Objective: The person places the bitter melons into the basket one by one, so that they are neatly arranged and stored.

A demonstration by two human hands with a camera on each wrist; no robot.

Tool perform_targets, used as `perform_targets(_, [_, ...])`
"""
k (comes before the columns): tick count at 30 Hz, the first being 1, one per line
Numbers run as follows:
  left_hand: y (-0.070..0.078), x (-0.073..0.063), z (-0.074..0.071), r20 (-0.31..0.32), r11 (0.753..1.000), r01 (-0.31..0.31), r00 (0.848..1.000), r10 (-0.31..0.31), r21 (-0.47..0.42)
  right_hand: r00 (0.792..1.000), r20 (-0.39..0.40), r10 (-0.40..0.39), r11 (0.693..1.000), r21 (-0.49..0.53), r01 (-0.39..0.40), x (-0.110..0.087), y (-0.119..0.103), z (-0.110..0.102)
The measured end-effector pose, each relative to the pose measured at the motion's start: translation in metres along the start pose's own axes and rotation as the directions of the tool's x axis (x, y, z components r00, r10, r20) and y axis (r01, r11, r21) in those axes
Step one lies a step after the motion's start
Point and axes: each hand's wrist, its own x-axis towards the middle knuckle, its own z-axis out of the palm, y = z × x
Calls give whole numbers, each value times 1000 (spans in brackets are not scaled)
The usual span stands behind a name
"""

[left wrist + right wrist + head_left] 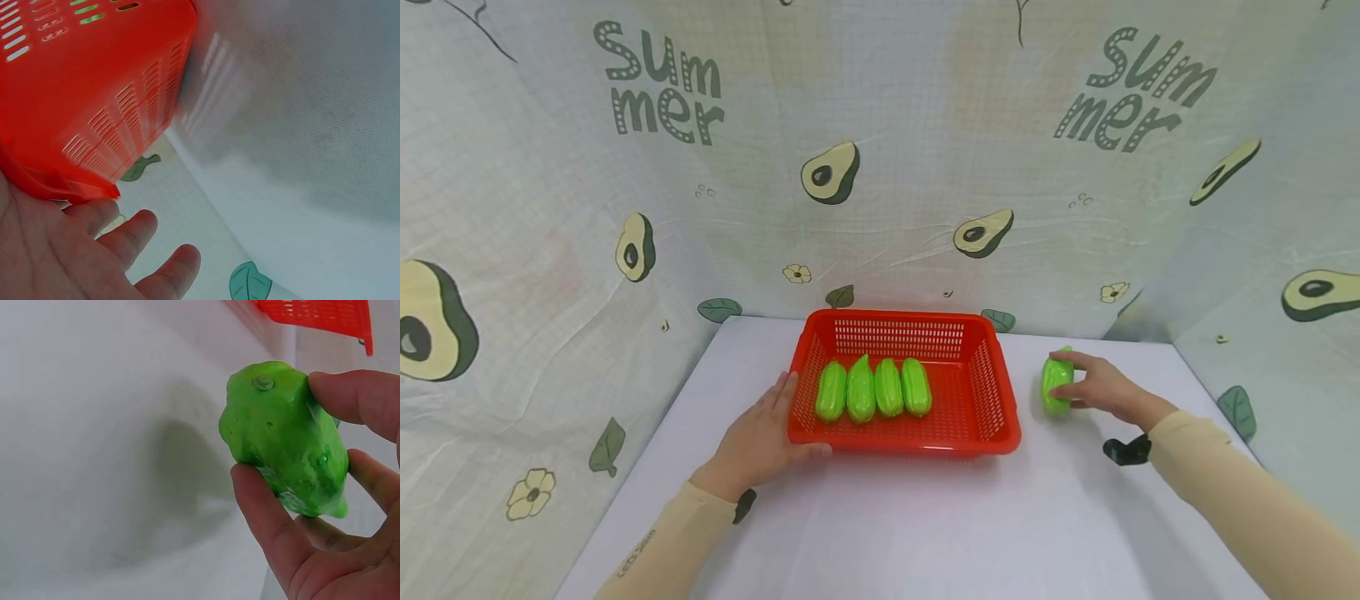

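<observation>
A red plastic basket (pixel 898 448) with slotted walls stands on the white table, holding several glossy green gourds (pixel 889 388) in a row toward its left side. My left hand (pixel 758 442) rests at the basket's front left corner, fingers along the left rim and thumb along the front one. Its fingers (pixel 172 269) look fairly straight in the left wrist view. To the right of the basket, my right hand (pixel 1105 387) pinches another lumpy green gourd (pixel 281 434) between thumb and fingertips. A small stem nub shows on one end of it and a pointed tip on the other.
White table surface (pixel 880 525) lies in front of the basket and on both sides. A cloth (pixel 895 108) printed with avocados, leaves and "summer" lettering hangs behind and at the sides. Dark bands (pixel 1127 451) show at both wrists.
</observation>
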Motion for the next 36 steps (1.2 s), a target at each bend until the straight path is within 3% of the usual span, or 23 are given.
perform_targets(9, [-1,-1,-1,-4,1000,-6,1000,6,9,999,-23,-48,999,-18,48,-1,-33,-21])
perform_targets(19, [-1,-1,-1,2,1000,3,1000,-3,2,985,-36,-168,985,-44,166,0,-92,-39])
perform_targets(30, [-3,-1,1,-12,1000,-3,1000,3,0,962,64,-266,964,23,265,17,-140,0])
perform_targets(36, [-4,1,3,-24,1000,-15,1000,16,13,958,98,-270,960,-47,275,28,-152,27])
